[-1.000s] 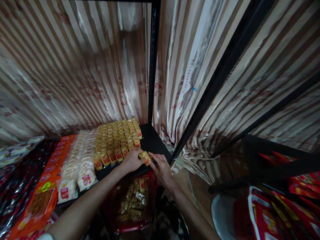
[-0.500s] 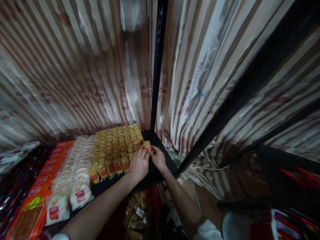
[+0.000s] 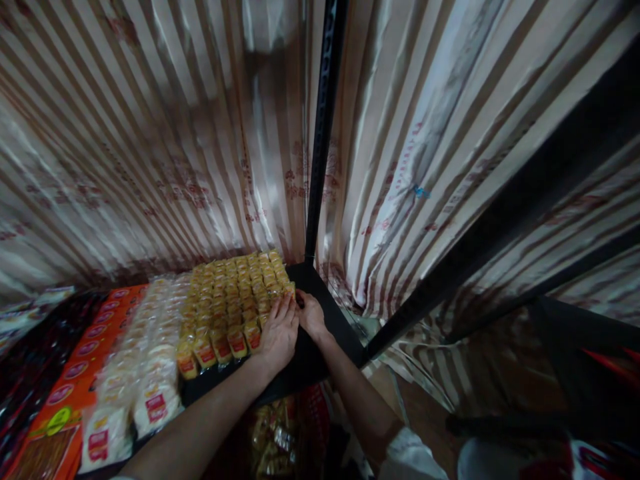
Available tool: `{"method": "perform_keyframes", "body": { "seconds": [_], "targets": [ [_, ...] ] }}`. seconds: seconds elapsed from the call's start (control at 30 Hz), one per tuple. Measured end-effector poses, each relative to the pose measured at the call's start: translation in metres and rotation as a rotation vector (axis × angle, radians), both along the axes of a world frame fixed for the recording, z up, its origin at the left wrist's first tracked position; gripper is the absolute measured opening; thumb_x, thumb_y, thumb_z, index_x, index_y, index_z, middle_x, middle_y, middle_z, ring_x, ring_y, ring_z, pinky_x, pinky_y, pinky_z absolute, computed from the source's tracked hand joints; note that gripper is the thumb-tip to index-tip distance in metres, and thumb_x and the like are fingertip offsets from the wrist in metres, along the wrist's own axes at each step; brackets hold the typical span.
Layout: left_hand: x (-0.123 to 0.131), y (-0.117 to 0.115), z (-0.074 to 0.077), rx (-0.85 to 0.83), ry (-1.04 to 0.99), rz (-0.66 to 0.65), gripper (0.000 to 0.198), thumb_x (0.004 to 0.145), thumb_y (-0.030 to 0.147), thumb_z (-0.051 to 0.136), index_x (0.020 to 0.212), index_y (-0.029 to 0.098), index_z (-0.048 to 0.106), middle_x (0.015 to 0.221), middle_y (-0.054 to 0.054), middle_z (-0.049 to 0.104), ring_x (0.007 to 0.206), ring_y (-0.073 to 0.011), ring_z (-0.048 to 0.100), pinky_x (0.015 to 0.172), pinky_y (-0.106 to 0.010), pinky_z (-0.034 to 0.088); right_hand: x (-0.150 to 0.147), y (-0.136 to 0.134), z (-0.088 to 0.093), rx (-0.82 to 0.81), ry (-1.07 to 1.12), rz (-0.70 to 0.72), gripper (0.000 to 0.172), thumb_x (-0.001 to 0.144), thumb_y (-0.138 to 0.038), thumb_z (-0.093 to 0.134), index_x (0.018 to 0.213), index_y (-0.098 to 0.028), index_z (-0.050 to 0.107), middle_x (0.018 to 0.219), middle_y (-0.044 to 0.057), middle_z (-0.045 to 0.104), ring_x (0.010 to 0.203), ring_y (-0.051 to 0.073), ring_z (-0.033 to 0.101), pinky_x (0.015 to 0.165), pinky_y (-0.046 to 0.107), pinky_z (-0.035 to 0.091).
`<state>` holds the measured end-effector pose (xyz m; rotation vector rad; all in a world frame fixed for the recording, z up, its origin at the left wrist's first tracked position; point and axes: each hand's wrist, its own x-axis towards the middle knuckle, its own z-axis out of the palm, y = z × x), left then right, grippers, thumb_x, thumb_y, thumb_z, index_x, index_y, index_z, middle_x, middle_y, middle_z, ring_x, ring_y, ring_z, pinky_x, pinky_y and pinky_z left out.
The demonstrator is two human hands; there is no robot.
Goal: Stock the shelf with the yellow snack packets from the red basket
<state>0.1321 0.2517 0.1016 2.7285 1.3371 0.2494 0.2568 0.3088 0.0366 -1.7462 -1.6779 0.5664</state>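
Small yellow snack packets in clear wrappers (image 3: pixel 230 287) stand in tight rows on a black shelf (image 3: pixel 320 347). My left hand (image 3: pixel 280 330) lies along the right side of the rows, its fingers stretched out and touching the packets. Opposite it, my right hand (image 3: pixel 312 315) has its fingers curled against a single yellow snack packet (image 3: pixel 291 288) at the right end of the rows. My left fingertips touch that packet too. The undersides of my right fingers are partly hidden.
White-wrapped packets (image 3: pixel 155 393) and an orange snack bag (image 3: pixel 65 407) lie to the left, with dark shiny packages (image 3: pixel 35 360) beyond. Below the shelf is a bag of more yellow packets (image 3: pixel 275 433). Black posts (image 3: pixel 323 133) and striped sheeting (image 3: pixel 200 133) enclose the corner.
The single yellow packet has moved slightly left and back, from between my hands to the end of the rows. My left fingers have flattened against the packets.
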Motion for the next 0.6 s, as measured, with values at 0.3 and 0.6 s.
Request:
{"method": "perform_keyframes", "body": {
  "seconds": [0.3,0.6],
  "targets": [
    [0.002,-0.016,-0.017,0.096,-0.088,0.012,0.061,0.074,0.008,0.039,0.136,0.003,0.038,0.144,-0.018,0.037,0.137,-0.0292,0.024,0.11,-0.048,0.027,0.002,0.006,-0.008,0.073,0.062,0.061,0.04,0.079,-0.014,0.048,0.116,-0.018,0.062,0.104,0.008,0.066,0.097,0.021,0.06,0.089,0.032,0.046],
    [0.016,-0.051,-0.054,-0.224,-0.262,0.196,0.063,0.075,0.005,0.032,0.137,0.001,0.035,0.142,-0.018,0.039,0.133,-0.0247,0.035,0.11,-0.038,0.032,0.004,0.018,-0.021,0.085,0.576,-0.006,0.039,0.075,-0.025,0.057,0.113,-0.023,0.062,0.101,0.003,0.068,0.092,0.018,0.062,0.087,0.034,0.049]
  ]
}}
